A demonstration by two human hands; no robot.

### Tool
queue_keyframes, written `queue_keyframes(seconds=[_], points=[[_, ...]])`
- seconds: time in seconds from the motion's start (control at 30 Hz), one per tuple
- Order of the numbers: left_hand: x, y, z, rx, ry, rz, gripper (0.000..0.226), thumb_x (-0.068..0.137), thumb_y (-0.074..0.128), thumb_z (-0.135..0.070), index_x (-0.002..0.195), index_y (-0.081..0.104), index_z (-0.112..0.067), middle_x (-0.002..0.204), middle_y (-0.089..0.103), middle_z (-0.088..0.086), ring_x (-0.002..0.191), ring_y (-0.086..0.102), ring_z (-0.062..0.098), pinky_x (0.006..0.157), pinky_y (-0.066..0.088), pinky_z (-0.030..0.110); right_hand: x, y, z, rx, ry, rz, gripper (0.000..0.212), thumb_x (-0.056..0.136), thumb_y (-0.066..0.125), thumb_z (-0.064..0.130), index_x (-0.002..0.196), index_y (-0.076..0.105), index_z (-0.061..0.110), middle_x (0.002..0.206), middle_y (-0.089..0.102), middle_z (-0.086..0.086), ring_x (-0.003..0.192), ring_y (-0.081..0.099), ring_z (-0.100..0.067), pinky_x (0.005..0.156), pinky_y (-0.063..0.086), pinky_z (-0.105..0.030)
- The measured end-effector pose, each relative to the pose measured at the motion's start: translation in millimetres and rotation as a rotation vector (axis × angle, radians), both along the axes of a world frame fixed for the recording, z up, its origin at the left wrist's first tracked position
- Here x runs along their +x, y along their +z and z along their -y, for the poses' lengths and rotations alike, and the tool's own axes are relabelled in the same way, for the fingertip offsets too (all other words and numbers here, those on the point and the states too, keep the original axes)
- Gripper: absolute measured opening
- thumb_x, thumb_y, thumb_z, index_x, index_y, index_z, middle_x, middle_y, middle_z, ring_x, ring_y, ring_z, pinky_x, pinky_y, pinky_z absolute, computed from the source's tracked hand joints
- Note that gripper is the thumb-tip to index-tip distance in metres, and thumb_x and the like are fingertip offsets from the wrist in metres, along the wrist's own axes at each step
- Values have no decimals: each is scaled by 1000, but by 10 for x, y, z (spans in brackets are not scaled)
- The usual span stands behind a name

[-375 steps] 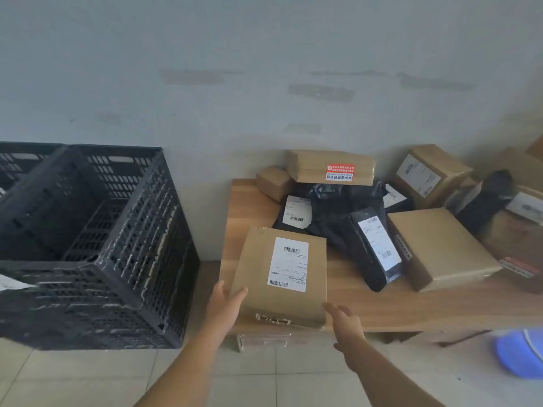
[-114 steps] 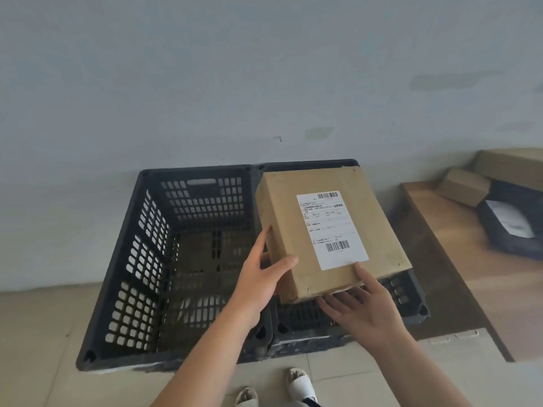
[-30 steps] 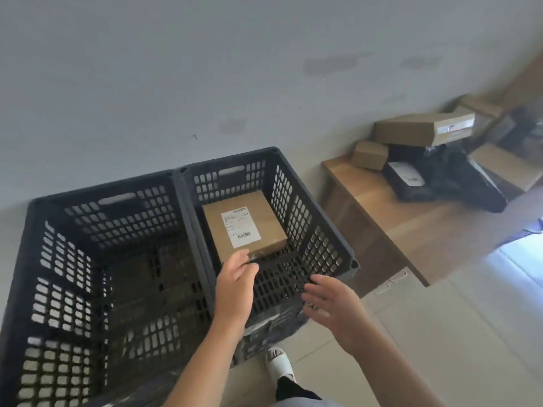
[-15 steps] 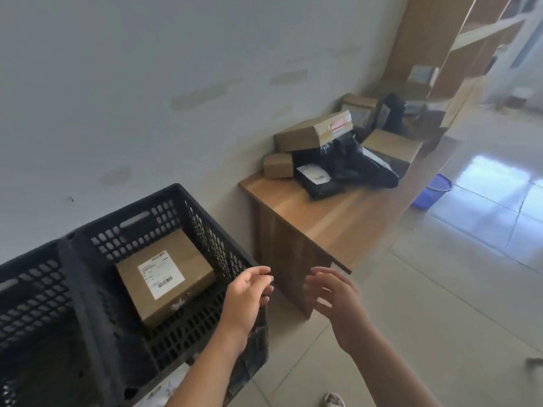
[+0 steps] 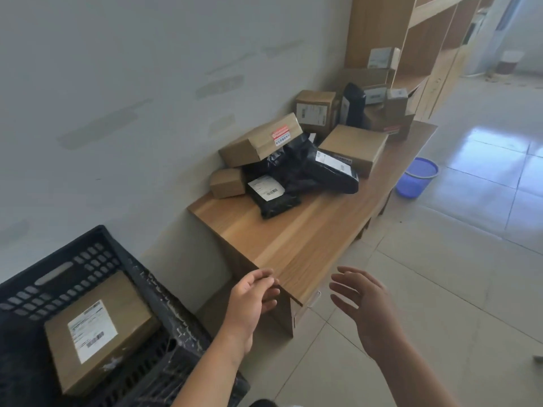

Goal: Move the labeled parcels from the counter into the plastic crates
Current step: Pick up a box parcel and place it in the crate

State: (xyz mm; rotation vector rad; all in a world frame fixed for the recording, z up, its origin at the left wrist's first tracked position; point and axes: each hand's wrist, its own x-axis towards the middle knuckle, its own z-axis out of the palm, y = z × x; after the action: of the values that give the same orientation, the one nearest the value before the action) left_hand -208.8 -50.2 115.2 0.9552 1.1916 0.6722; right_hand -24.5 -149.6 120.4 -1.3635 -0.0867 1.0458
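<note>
A brown labeled box [image 5: 100,330] lies inside the black plastic crate [image 5: 164,304] at the lower left. On the wooden counter [image 5: 296,239] a pile of parcels remains: a small black bag with a white label [image 5: 271,193], a larger black bag [image 5: 320,171], a long brown box with a red sticker [image 5: 261,141], a small brown box [image 5: 227,183] and a flat brown box [image 5: 352,145]. My left hand [image 5: 252,298] and my right hand [image 5: 364,301] hover empty, fingers relaxed, near the counter's front corner.
More boxes and a black bag [image 5: 352,104] stand at the counter's far end by a wooden shelf unit [image 5: 417,39]. A blue plastic bin [image 5: 415,177] sits on the tiled floor right of the counter. A grey wall runs behind everything.
The box went from my hands into the crate and I let go. Since then my view has swung right toward the counter, and both empty hands have moved that way.
</note>
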Motion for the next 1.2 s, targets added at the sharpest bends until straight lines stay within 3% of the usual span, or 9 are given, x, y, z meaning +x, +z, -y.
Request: queue_keyframes(seconds=[0.4, 0.73, 0.83, 1.03, 1.1, 1.13, 1.2], points=[[1461, -172, -1043, -21, -119, -6, 17, 103, 60, -14, 114, 72, -14, 103, 77, 8, 94, 73, 22, 82, 62, 33, 1188, -79, -732, -59, -47, 5, 16, 97, 61, 4, 104, 76, 4, 88, 78, -10, 89, 73, -27, 81, 59, -40], [2283, -354, -2388, -113, 106, 86, 14, 101, 62, -14, 107, 74, -16, 94, 76, 6, 79, 72, 15, 69, 60, 30, 2271, 31, -2046, -131, 29, 66, 16, 98, 61, 5, 104, 76, 7, 92, 79, -11, 87, 76, -24, 81, 58, -39], [2208, -420, -2779, -145, 238, 76, 14, 99, 67, -29, 111, 70, -22, 110, 71, 8, 93, 72, 20, 71, 59, 33, 2470, -19, -2371, -138, 42, 59, 17, 99, 60, 6, 102, 77, 8, 92, 79, -11, 86, 76, -24, 79, 57, -38], [1845, -254, -3603, -152, 463, 88, 56, 89, 75, -50, 134, 52, -27, 138, 56, 11, 118, 62, 29, 87, 58, 44, 2657, -171, -2951, -181, 158, 60, 19, 99, 60, 4, 99, 78, 9, 94, 79, -14, 83, 76, -24, 77, 57, -38], [1778, -185, -3801, -5, 476, -95, 86, 84, 79, -54, 154, 36, -28, 157, 41, 11, 136, 50, 30, 106, 50, 49, 2730, -210, -3164, -187, 220, 58, 19, 97, 61, 3, 99, 79, 9, 96, 79, -14, 88, 75, -26, 79, 58, -39], [1757, -165, -3860, 165, 433, -291, 97, 81, 81, -55, 159, 28, -31, 164, 32, 7, 145, 40, 27, 115, 40, 47, 2768, -225, -3278, -182, 258, 50, 18, 96, 62, 4, 99, 79, 10, 96, 80, -13, 88, 75, -25, 80, 57, -39], [1767, -162, -3936, 542, 269, -713, 106, 78, 85, -51, 160, 19, -38, 167, 22, 1, 152, 25, 22, 118, 26, 43, 2843, -254, -3526, -171, 339, 25, 17, 96, 64, 5, 102, 78, 10, 95, 81, -11, 84, 78, -21, 83, 57, -38]])
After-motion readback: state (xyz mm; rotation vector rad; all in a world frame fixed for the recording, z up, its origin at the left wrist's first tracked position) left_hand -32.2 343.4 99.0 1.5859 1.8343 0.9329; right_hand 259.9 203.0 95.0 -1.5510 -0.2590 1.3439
